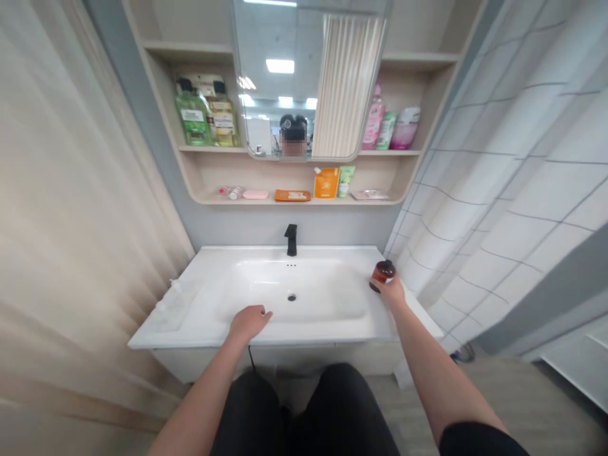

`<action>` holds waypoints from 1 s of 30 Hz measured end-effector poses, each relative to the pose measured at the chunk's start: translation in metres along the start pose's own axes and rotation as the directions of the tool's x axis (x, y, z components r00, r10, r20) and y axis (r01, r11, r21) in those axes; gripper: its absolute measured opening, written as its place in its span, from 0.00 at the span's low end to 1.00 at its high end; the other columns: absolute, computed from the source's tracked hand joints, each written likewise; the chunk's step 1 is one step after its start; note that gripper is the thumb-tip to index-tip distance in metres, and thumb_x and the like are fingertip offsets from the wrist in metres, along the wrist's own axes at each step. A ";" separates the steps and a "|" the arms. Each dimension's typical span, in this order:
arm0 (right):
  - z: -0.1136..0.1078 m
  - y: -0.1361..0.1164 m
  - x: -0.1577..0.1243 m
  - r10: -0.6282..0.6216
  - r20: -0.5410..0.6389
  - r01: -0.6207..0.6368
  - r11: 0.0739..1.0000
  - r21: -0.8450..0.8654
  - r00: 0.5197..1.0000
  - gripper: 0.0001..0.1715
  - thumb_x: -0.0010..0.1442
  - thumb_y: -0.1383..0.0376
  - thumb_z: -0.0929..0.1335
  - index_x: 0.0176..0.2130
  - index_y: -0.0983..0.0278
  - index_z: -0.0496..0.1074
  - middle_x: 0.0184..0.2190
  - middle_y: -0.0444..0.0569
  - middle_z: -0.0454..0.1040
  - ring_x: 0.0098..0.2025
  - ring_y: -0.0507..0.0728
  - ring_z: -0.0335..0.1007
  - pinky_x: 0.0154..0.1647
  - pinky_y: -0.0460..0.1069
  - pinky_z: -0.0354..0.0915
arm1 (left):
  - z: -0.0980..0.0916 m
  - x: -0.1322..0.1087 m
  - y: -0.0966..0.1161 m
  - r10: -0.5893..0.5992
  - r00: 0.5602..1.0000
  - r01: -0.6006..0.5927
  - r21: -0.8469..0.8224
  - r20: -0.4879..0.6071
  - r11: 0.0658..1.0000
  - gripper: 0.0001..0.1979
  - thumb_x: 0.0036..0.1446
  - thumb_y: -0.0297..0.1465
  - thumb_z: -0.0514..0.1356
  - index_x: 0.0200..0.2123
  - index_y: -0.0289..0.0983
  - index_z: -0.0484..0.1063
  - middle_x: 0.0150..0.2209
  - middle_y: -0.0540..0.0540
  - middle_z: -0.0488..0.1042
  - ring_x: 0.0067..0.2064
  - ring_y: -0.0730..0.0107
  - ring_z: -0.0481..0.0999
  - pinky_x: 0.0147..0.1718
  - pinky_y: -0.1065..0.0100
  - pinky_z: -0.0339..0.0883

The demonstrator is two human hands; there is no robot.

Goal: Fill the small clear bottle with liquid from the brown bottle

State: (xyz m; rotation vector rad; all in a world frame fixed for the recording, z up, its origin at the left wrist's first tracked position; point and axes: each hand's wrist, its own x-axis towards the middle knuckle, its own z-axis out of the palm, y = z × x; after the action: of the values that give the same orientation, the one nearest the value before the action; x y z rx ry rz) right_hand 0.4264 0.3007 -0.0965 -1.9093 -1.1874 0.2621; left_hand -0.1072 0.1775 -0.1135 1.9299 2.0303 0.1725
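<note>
At the right end of the washbasin counter, my right hand (392, 292) grips a brown jar-like bottle (382, 272) with a black top. The bottle stands at the counter's right side, near the hanging curtain; its lower part is partly covered by my fingers. My left hand (249, 323) is over the front rim of the white basin (323, 320), fingers curled in and thumb pointing right, with nothing visible in it. Behind the basin rises a black faucet (291, 240), and a dark drain (292, 297) sits in the basin floor.
A clear plastic bag or sheet (173, 307) lies on the counter's left side. Above, a shelf unit (304, 202) holds bottles, an orange pouch (326, 183), a pink soap-like bar (255, 194) and tubes around a mirror (280, 88). Curtains hang on both sides.
</note>
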 end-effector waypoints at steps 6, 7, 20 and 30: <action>-0.014 -0.010 -0.034 0.150 -0.015 -0.147 0.984 0.104 0.989 0.60 0.44 0.46 0.81 0.67 0.69 0.67 0.62 0.73 0.77 0.60 0.74 0.78 0.57 0.59 0.73 | 0.001 -0.001 -0.001 -0.017 1.000 0.017 0.005 -0.008 1.000 0.24 0.71 0.49 0.55 0.51 0.41 0.85 0.54 0.34 0.85 0.57 0.41 0.83 0.54 0.51 0.73; -0.015 -0.010 -0.049 0.147 -0.060 -0.139 0.982 0.125 0.987 0.56 0.48 0.46 0.79 0.66 0.69 0.67 0.62 0.74 0.77 0.61 0.74 0.77 0.57 0.60 0.73 | 0.001 -0.001 -0.001 -0.021 1.000 0.021 0.009 -0.010 1.000 0.24 0.71 0.49 0.55 0.51 0.41 0.85 0.54 0.34 0.86 0.57 0.42 0.83 0.53 0.51 0.73; 0.068 -0.109 -0.193 -0.400 0.643 0.465 0.882 0.077 0.653 0.12 0.64 0.62 0.75 0.48 0.58 0.83 0.41 0.48 0.87 0.42 0.59 0.82 0.44 0.49 0.69 | -0.009 -0.013 0.008 -0.039 0.998 0.040 0.006 -0.048 0.999 0.20 0.70 0.43 0.57 0.48 0.39 0.86 0.53 0.34 0.86 0.57 0.45 0.84 0.54 0.54 0.73; 0.067 -0.101 -0.194 -0.354 0.627 0.437 0.899 0.023 0.694 0.13 0.67 0.60 0.74 0.50 0.58 0.84 0.43 0.49 0.86 0.45 0.60 0.81 0.45 0.49 0.68 | -0.018 -0.046 0.008 0.026 0.894 -0.149 -0.243 -0.446 0.958 0.19 0.72 0.38 0.57 0.59 0.39 0.77 0.56 0.37 0.82 0.57 0.54 0.81 0.61 0.59 0.70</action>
State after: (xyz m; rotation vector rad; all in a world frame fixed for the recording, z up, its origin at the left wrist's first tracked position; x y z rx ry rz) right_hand 0.2219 0.1991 -0.1094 -1.6458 -2.0748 0.6222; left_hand -0.1045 0.1351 -0.0872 1.9302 2.0392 0.9402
